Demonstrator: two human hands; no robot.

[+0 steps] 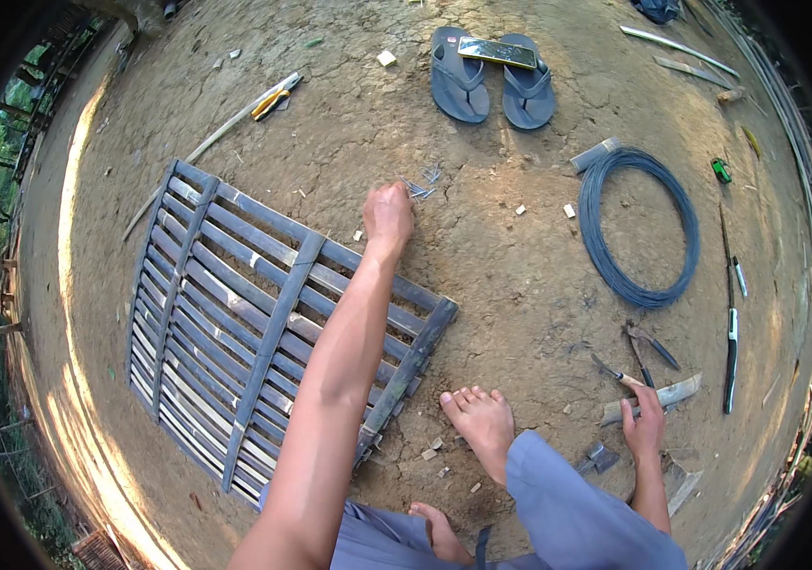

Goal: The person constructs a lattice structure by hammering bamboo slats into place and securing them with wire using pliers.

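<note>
— Where are the nails from your grip?

— Head view: my left hand [389, 215] is curled into a fist beyond the slatted panel's [263, 332] far edge; whether it already holds a nail, I cannot tell. The small pile of nails [422, 182] lies just right of the knuckles, too tangled to count. My left is much nearer.

— And the right?

— My right hand [645, 425] rests, fingers bent, on one bamboo piece [655, 396], well apart from the panel. One wire coil [640, 228], two sandals [489, 78].
</note>
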